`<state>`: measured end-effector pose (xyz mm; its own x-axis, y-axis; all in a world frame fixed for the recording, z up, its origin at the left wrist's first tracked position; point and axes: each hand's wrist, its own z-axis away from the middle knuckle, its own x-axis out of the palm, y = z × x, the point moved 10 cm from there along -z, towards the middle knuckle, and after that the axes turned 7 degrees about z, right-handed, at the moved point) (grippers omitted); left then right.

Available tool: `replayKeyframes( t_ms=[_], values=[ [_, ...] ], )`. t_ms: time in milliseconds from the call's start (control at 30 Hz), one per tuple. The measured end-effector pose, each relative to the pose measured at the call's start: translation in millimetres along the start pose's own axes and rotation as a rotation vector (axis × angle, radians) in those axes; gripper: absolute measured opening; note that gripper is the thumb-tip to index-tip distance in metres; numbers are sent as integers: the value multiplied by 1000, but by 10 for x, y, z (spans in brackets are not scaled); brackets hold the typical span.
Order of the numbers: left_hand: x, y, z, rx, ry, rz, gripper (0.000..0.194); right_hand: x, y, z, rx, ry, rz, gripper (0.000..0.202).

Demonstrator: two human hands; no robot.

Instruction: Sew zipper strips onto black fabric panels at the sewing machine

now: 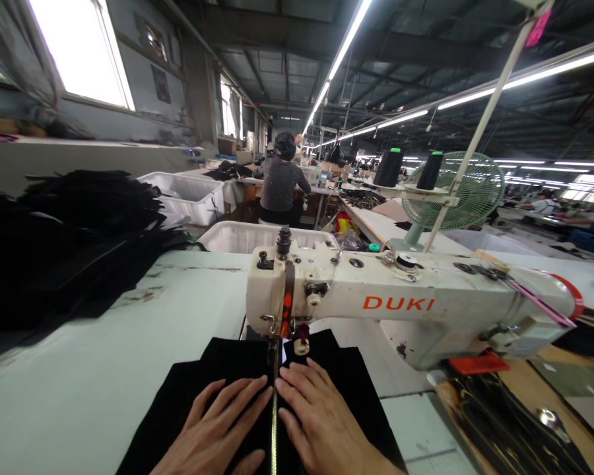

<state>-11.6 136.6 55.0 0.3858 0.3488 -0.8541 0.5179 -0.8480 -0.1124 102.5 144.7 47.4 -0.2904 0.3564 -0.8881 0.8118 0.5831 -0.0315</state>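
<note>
Now we see left hand (218,429) flat, fingers spread on black fabric (346,382) | right hand (311,415) flat beside it | zipper (274,422) between them, bottom centre | sewing machine (406,303) above, on desk (103,369)

Both hands (272,429) bare, no gloves or rings.

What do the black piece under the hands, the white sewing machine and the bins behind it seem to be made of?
The flat black piece under the left hand and right hand looks like matte woven fabric: it lies limp and reflects no light. The white DUKI sewing machine appears to be painted metal, glossy with chipped spots. The white rectangular bins look like plastic, thin-walled and slightly translucent.
</note>
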Motion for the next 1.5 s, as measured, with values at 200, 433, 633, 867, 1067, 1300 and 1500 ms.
replayKeyframes(
  t_ms=[200,433,633,867,1067,1300,1500],
  values=[
    [70,-65,-3,-14,-56,48,72,-160,14,-40,52,178,-42,25],
    [249,-121,107,-22,-69,78,73,-111,0,-42,26,195,15,27],
    [205,-113,-1,-30,-93,149,73,-104,-34,-24,-63,155,96,30],
    [172,-125,-40,-33,-102,186,76,-72,-36,-28,-69,157,97,30],
    [161,-155,-26,-44,-75,197,74,-105,-7,-52,-5,177,76,29],
    [156,-113,-44,-17,-99,179,73,-136,-29,-57,-57,189,107,28],
    [196,-117,-48,-36,-146,171,76,-111,-61,-67,-82,180,114,30]
  ],
)
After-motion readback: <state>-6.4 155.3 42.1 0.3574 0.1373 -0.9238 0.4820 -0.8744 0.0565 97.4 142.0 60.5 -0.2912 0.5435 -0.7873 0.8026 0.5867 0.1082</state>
